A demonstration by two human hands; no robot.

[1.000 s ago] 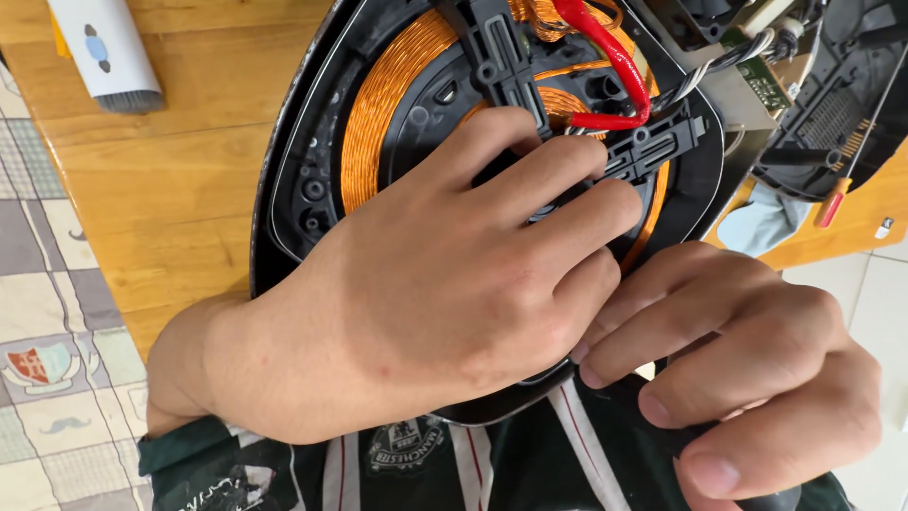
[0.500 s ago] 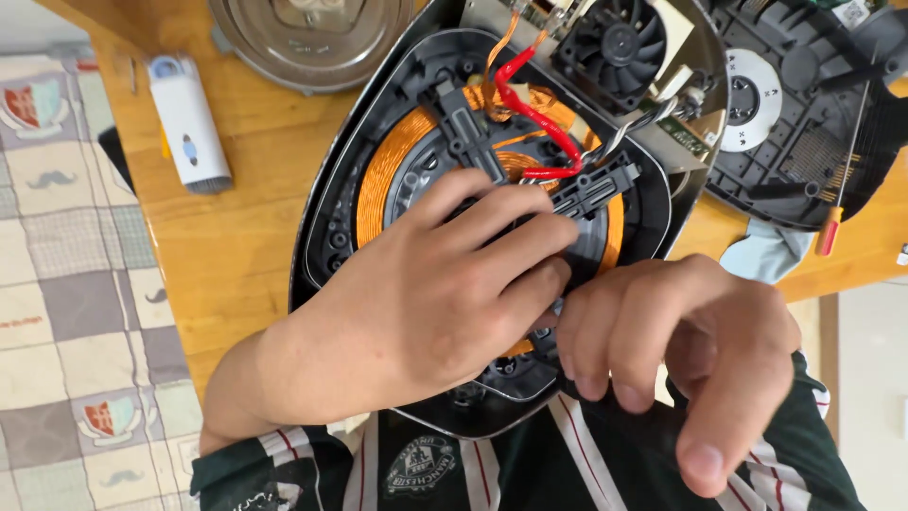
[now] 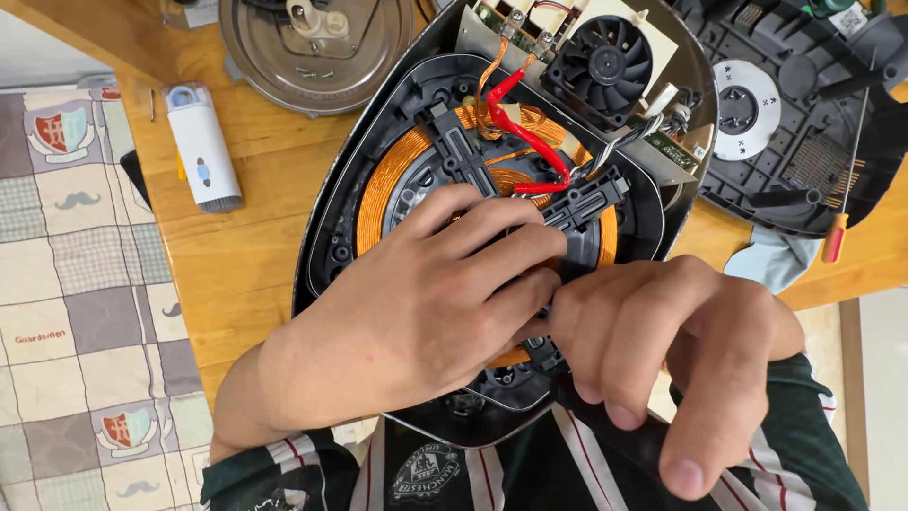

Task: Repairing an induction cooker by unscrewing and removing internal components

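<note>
An opened cooker base point(image 3: 336, 237), a dark plastic shell of rounded, teardrop outline, lies on the wooden table point(image 3: 246, 265) at its near edge, against the person's striped shirt. Inside sits a flat copper coil point(image 3: 383, 185), finely wound and glossy orange, crossed by black plastic ribs point(image 3: 459, 151). A red wire point(image 3: 530, 142) loops from the coil toward a small black fan point(image 3: 605, 64) at the far end of the shell.

The left hand point(image 3: 426, 303) lies palm down on the coil, fingers slightly spread and curved, tips pressing the black rib at the centre. The right hand point(image 3: 672, 350) is curled beside it, fingers bunched together, their tips touching the rib near the left fingertips; whether they pinch anything is hidden.

A white tube-shaped tool point(image 3: 203, 147) lies toward the table's left edge, a round metal plate point(image 3: 312, 47) at the far edge, a red-handled screwdriver point(image 3: 837, 232) at the right.
</note>
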